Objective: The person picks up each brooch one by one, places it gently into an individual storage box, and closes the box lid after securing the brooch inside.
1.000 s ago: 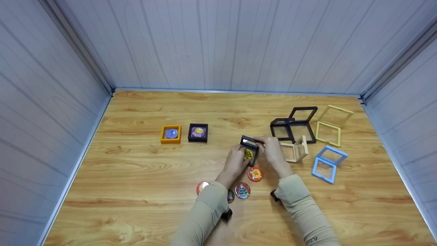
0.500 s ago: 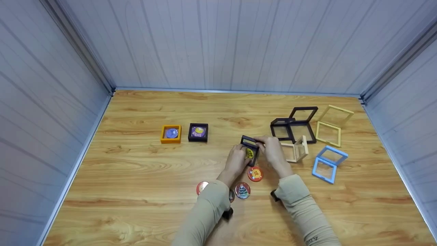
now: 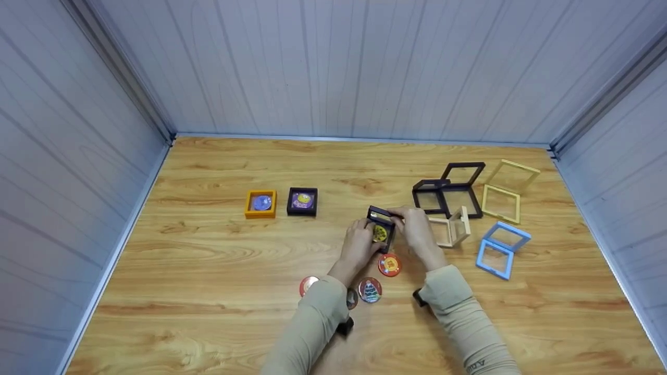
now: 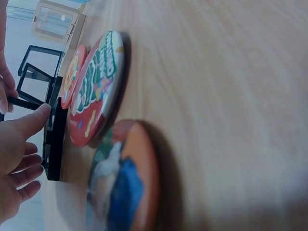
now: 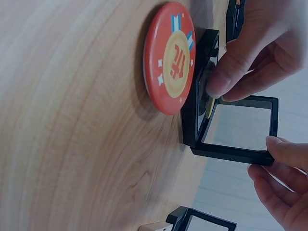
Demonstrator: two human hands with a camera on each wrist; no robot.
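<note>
The raised lid of a small black display frame (image 3: 382,224) is pinched at its upper edge by the fingertips of the right hand (image 3: 418,233), so that the frame is held open like a book on the wooden table (image 3: 208,271). A yellow badge (image 3: 380,234) is pressed into the lower half of the frame by the thumb of the left hand (image 3: 358,246); the remaining fingers of that hand are loosely curled beside the frame – nothing is enclosed by them. In the right wrist view the open frame (image 5: 226,115) is seen edge-on, with the lid standing well clear of the base.

Positions relative to the black display frame:

- A red badge with a yellow centre (image 3: 390,265) lies just in front of the frame, nearly touching it.
- A Christmas-tree badge (image 3: 370,290) and an orange badge (image 3: 308,285) lie further toward the person, near the left sleeve.
- A beige frame (image 3: 452,229) stands open just to the right.
- Two empty black frames (image 3: 449,194), a yellow frame (image 3: 504,191) and a blue frame (image 3: 501,249) lie beyond it to the right – all open.
- A closed black frame (image 3: 302,201) and a closed orange frame (image 3: 260,203), each containing a badge, lie well apart to the left.
</note>
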